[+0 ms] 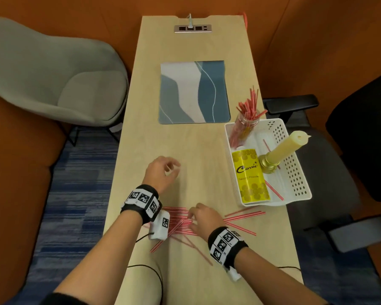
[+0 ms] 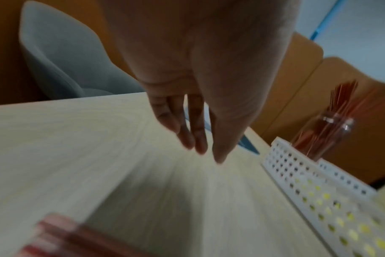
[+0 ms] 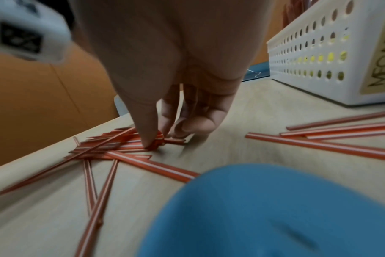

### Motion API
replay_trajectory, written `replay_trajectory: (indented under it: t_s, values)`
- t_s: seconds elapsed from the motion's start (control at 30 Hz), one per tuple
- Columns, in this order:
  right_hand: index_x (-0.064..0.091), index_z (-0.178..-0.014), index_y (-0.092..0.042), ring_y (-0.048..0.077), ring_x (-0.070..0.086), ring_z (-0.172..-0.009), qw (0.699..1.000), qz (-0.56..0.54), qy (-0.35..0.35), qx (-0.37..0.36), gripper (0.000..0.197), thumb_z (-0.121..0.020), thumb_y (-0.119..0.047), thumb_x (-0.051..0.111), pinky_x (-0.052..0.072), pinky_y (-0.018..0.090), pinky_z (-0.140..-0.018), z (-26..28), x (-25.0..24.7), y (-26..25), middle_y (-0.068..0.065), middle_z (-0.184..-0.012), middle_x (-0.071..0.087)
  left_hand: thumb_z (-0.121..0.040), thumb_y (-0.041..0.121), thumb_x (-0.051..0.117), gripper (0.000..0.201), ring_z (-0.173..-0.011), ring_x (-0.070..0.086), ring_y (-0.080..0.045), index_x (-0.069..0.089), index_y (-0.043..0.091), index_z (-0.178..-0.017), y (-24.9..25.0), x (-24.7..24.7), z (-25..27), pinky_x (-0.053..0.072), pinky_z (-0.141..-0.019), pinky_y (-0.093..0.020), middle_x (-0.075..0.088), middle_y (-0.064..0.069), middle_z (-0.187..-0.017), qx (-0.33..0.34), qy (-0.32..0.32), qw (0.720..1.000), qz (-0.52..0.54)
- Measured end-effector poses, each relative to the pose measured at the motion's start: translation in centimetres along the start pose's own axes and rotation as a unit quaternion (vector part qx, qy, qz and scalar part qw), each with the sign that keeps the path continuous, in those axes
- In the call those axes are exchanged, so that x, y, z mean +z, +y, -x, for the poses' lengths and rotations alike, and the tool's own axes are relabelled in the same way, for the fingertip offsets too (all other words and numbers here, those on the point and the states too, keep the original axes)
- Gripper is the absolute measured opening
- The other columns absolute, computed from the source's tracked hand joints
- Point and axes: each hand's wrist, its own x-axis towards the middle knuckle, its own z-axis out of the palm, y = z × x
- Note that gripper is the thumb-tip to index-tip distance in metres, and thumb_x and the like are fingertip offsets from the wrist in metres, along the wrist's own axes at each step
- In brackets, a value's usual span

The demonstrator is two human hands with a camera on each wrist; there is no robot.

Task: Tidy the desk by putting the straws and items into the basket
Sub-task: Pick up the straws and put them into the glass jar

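Observation:
Several red-and-white straws (image 1: 177, 217) lie scattered near the desk's front edge, and more straws (image 1: 244, 214) lie to the right of my right hand. My right hand (image 1: 193, 219) is down on the pile, its thumb and fingers pinching a few straws (image 3: 156, 143). My left hand (image 1: 163, 172) hovers above bare desk farther back, with relaxed fingers (image 2: 198, 139) that hold nothing. The white perforated basket (image 1: 295, 168) stands at the right edge. It holds a jar of straws (image 1: 244, 126), a yellow powder bottle (image 1: 250, 177), a candle (image 1: 288, 144) on a gold holder, and a few loose straws.
A blue-and-grey mat (image 1: 194, 93) lies mid-desk, with a power socket strip (image 1: 193, 28) at the far end. A grey chair (image 1: 53, 73) stands to the left and a black office chair (image 1: 295, 104) to the right. A blurred blue shape (image 3: 275, 208) fills the right wrist foreground.

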Motion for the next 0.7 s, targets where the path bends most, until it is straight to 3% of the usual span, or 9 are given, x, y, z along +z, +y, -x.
replay_trajectory:
  t_s: [0.03, 0.1, 0.23, 0.33, 0.53, 0.7]
  values:
    - [0.066, -0.107, -0.023, 0.023, 0.061, -0.097, 1.000, 0.001, 0.007, 0.009, 0.022, -0.088, -0.033, 0.068, 0.047, 0.031, -0.082, -0.1, 0.2, -0.1, 0.000, -0.107, 0.058, -0.084, 0.017, 0.070, 0.013, -0.074, 0.057, -0.008, 0.073, 0.027, -0.091, -1.0, 0.2, 0.9, 0.051, -0.073, -0.028, 0.066, 0.003, -0.087, -0.030, -0.055, 0.998, -0.033]
    - [0.069, -0.103, -0.023, 0.022, 0.061, -0.095, 1.000, 0.002, 0.022, 0.023, 0.018, -0.089, -0.034, 0.068, 0.046, 0.029, -0.080, -0.1, 0.4, -0.3, -0.001, -0.103, 0.061, -0.080, 0.017, 0.070, 0.012, -0.073, 0.062, -0.008, 0.075, 0.026, -0.085, -2.4, 0.9, 2.5, 0.053, -0.075, -0.024, 0.072, 0.004, -0.088, -0.081, -0.139, 0.984, -0.079]
    - [0.074, -0.102, -0.022, 0.018, 0.064, -0.092, 0.998, -0.002, 0.044, 0.040, 0.017, -0.090, -0.031, 0.066, 0.049, 0.027, -0.080, 0.4, -0.2, 0.1, -0.002, -0.098, 0.070, -0.070, 0.020, 0.083, 0.022, -0.080, 0.066, -0.006, 0.076, 0.023, -0.091, -4.2, 2.4, 4.0, 0.054, -0.082, -0.020, 0.071, 0.010, -0.090, -0.087, -0.210, 0.968, -0.104]
    - [0.076, -0.093, -0.024, 0.013, 0.066, -0.084, 0.994, -0.041, 0.072, 0.066, 0.011, -0.085, -0.031, 0.071, 0.053, 0.026, -0.079, 0.9, -1.1, 0.7, -0.006, -0.089, 0.073, -0.070, 0.022, 0.085, 0.020, -0.075, 0.062, -0.005, 0.073, 0.025, -0.086, -4.6, 2.9, 4.3, 0.051, -0.074, -0.017, 0.065, 0.013, -0.081, -0.074, -0.218, 0.964, -0.129]
    - [0.077, -0.082, -0.023, -0.002, 0.057, -0.064, 0.982, -0.147, 0.090, 0.081, 0.007, -0.083, -0.029, 0.075, 0.048, 0.016, -0.070, 2.3, -2.4, 2.3, -0.014, -0.071, 0.066, -0.081, 0.021, 0.077, 0.008, -0.075, 0.068, -0.010, 0.074, 0.023, -0.073, -4.8, 3.4, 3.6, 0.057, -0.076, -0.026, 0.072, 0.008, -0.079, -0.070, -0.216, 0.965, -0.132]
    - [0.073, -0.074, -0.023, 0.000, 0.059, -0.061, 0.944, -0.272, 0.165, 0.091, 0.010, -0.079, -0.018, 0.080, 0.050, 0.013, -0.066, 3.6, -3.0, 3.0, -0.003, -0.072, 0.071, -0.086, 0.017, 0.068, 0.007, -0.078, 0.066, -0.015, 0.070, 0.022, -0.082, -4.3, 3.6, 3.8, 0.056, -0.077, -0.030, 0.070, 0.004, -0.084, -0.051, -0.203, 0.970, -0.128]
